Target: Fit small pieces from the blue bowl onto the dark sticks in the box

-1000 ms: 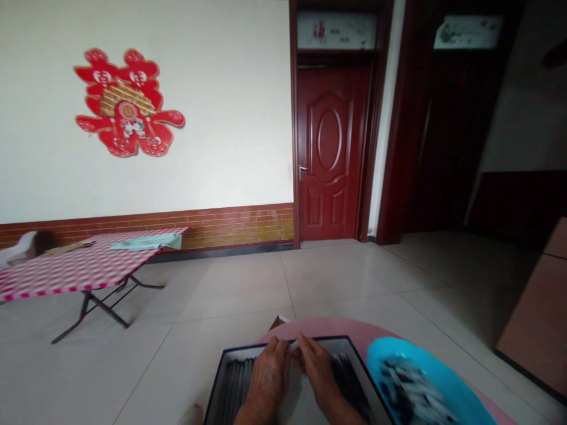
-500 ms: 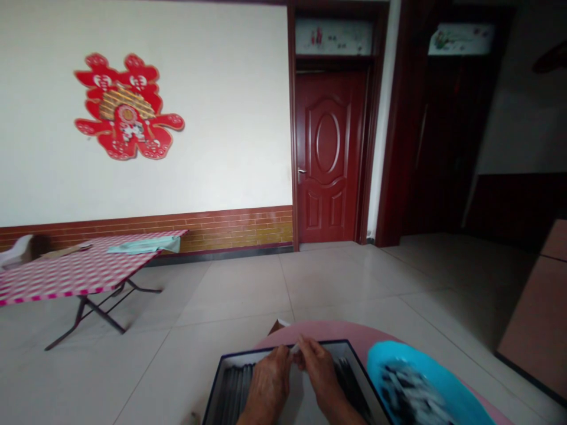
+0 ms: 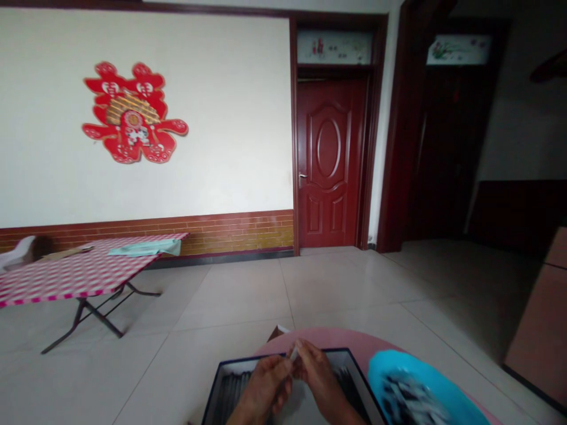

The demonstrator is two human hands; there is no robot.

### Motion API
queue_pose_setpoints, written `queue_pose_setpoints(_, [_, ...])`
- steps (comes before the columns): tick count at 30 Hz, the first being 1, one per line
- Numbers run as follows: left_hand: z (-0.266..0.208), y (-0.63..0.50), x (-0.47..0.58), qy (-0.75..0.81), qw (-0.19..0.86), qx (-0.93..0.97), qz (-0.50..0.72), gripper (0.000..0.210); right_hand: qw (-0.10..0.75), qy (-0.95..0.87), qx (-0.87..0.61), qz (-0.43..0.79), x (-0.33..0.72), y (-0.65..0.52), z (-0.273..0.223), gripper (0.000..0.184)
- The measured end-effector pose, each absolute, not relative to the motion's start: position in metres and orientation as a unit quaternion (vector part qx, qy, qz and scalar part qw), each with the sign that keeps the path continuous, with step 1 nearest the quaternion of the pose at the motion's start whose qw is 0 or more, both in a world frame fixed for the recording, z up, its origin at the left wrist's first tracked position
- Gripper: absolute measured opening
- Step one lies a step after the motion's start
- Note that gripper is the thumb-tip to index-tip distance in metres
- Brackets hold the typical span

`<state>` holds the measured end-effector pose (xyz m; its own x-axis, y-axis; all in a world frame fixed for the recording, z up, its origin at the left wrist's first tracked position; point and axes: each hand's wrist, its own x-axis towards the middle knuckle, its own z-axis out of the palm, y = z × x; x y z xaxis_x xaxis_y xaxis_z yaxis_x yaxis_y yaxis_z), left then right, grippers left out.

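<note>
My left hand (image 3: 264,385) and my right hand (image 3: 318,378) meet over a shallow dark-rimmed box (image 3: 349,358), fingertips pinched together. Between them sticks up a small whitish piece (image 3: 294,353), partly covered by the fingers, so its kind is unclear. Dark slim sticks (image 3: 231,392) lie side by side along the box's left side, under my left forearm. More dark sticks (image 3: 349,383) lie at the right side, past my right wrist. A blue basin (image 3: 390,361) right of the box holds a blurred heap of small black and white pieces (image 3: 411,398).
Box and basin stand on a pink round table (image 3: 328,336). Behind it is tiled floor (image 3: 239,295). A low folding table (image 3: 66,277) with a checked cover is at the left. A red door (image 3: 330,206) stands at the back, a brownish cabinet (image 3: 540,336) at the right.
My left hand has turned and drawn slightly down and left, its fingers now more visible. The whitish piece stands more upright between the fingertips. The whole view has shifted slightly.
</note>
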<state>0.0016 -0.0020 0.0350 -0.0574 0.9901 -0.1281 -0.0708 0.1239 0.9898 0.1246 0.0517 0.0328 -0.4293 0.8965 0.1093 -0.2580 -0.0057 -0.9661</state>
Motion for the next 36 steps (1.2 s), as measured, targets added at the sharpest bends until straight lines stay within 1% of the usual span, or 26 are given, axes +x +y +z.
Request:
queue_pose_setpoints(4, [0.023,0.005,0.008,0.576,0.439,0.479,0.496,0.050,0.466,-0.481,-0.306,0.676,0.122,0.054,0.021,0.032])
queue_pose_setpoints(7, [0.020,0.007,0.010,0.582,0.409,0.485,0.509,0.052,0.480,-0.440,-0.309,0.693,0.123,0.054,0.022,0.031])
queue_pose_setpoints(9, [0.022,0.005,0.009,0.572,0.438,0.474,0.506,0.051,0.486,-0.433,-0.311,0.692,0.123,0.053,0.025,0.031])
queue_pose_setpoints(12, [0.030,-0.001,0.006,0.536,0.531,0.428,0.498,0.048,0.487,-0.449,-0.301,0.686,0.124,0.052,0.031,0.031])
queue_pose_setpoints(15, [0.039,-0.007,0.003,0.493,0.612,0.380,0.487,0.047,0.481,-0.467,-0.260,0.695,0.126,0.050,0.038,0.029])
queue_pose_setpoints(18, [0.045,-0.010,0.002,0.482,0.635,0.372,0.475,0.048,0.465,-0.475,-0.200,0.720,0.126,0.050,0.040,0.028])
queue_pose_setpoints(21, [0.043,-0.008,0.006,0.485,0.602,0.400,0.492,0.052,0.458,-0.462,-0.188,0.736,0.125,0.052,0.034,0.029])
queue_pose_setpoints(23, [0.039,-0.005,0.010,0.504,0.558,0.426,0.503,0.053,0.466,-0.449,-0.207,0.734,0.124,0.054,0.029,0.029])
queue_pose_setpoints(26, [0.030,0.001,0.013,0.565,0.480,0.462,0.487,0.052,0.475,-0.433,-0.248,0.725,0.122,0.054,0.023,0.027])
queue_pose_setpoints(29, [0.022,0.002,0.013,0.622,0.323,0.523,0.485,0.043,0.481,-0.412,-0.284,0.720,0.120,0.053,0.021,0.031])
queue_pose_setpoints(31, [0.020,0.001,0.012,0.629,0.210,0.566,0.490,0.035,0.487,-0.402,-0.284,0.721,0.120,0.053,0.020,0.033])
queue_pose_setpoints(32, [0.019,0.000,0.013,0.626,0.179,0.578,0.491,0.032,0.492,-0.400,-0.280,0.721,0.120,0.053,0.019,0.033])
queue_pose_setpoints(33, [0.020,0.000,0.014,0.623,0.177,0.581,0.492,0.032,0.495,-0.400,-0.275,0.720,0.120,0.054,0.019,0.032])
queue_pose_setpoints(34, [0.020,0.000,0.015,0.622,0.204,0.573,0.494,0.033,0.497,-0.404,-0.270,0.719,0.121,0.054,0.019,0.031])
queue_pose_setpoints(36, [0.024,0.000,0.016,0.607,0.321,0.531,0.496,0.040,0.497,-0.411,-0.256,0.721,0.122,0.054,0.022,0.028])
